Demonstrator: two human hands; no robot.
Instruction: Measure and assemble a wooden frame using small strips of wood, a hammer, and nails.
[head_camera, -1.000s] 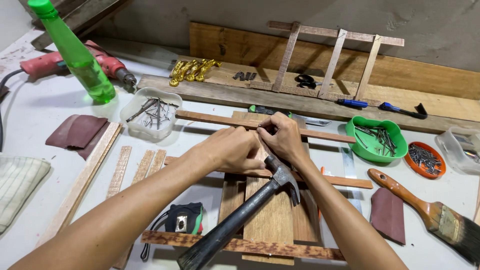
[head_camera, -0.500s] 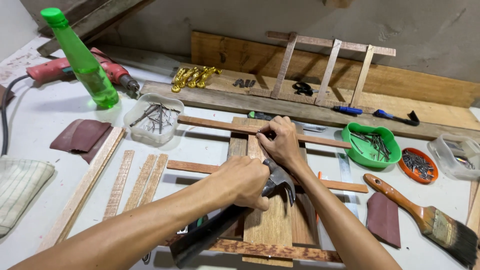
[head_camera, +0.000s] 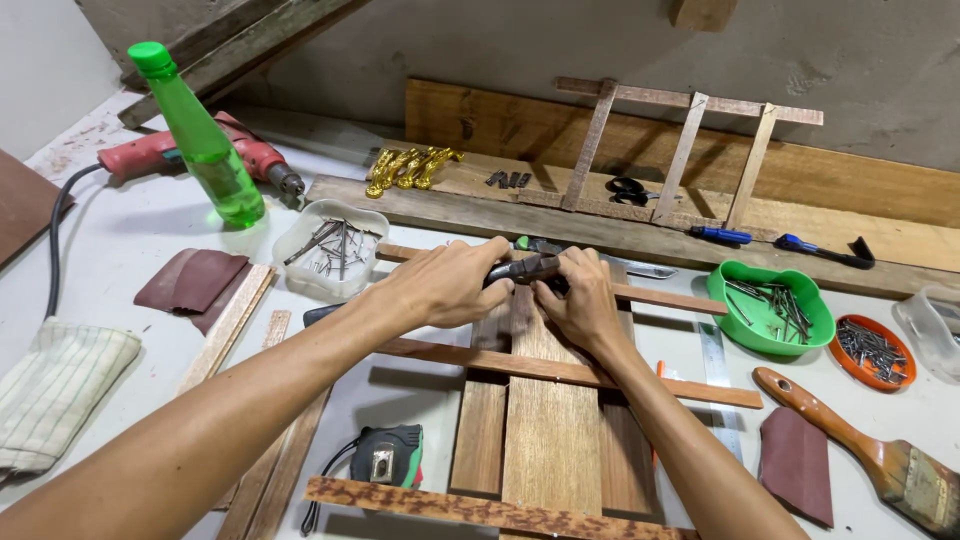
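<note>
Left hand (head_camera: 445, 283) is clenched around a hammer (head_camera: 522, 269), whose dark head lies between both hands at the far end of the upright wooden boards (head_camera: 550, 420). Right hand (head_camera: 583, 295) pinches at the boards' top edge, touching the hammer head, on the bench (head_camera: 130, 225).

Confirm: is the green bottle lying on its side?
No. The green bottle stands upright on the white table, cap on top, beside the red drill.

Hammer (head_camera: 522, 268) handle probably hidden under the left hand (head_camera: 445, 283).
</note>
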